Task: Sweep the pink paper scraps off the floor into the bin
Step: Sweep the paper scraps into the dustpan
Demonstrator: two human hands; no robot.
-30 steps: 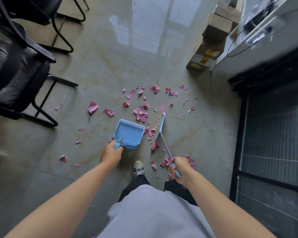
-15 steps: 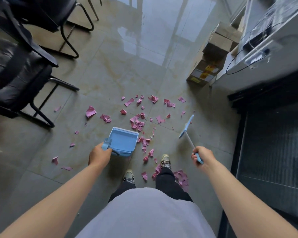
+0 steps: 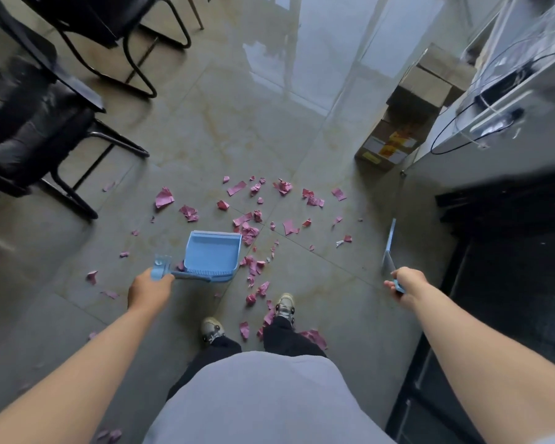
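Note:
Several pink paper scraps [image 3: 249,230] lie scattered over the tiled floor ahead of my feet, with a few more between my shoes. My left hand [image 3: 148,288] grips the handle of a light blue dustpan [image 3: 212,255], held low over the floor among the scraps; a pink scrap lies at the pan's near left corner. My right hand [image 3: 406,283] holds the handle of a small blue brush [image 3: 389,248], lifted off to the right, away from the scraps. No bin is in view.
Black chairs [image 3: 29,123] with metal legs stand at the left. Cardboard boxes [image 3: 407,123] sit on the floor at the back right beside a grey counter [image 3: 494,149]. A dark cabinet front [image 3: 510,283] runs along the right. My shoes [image 3: 284,307] stand among the scraps.
My right hand has swung the brush from the scraps out to the right and up. The dustpan has shifted slightly left and lifted. I have stepped back a little.

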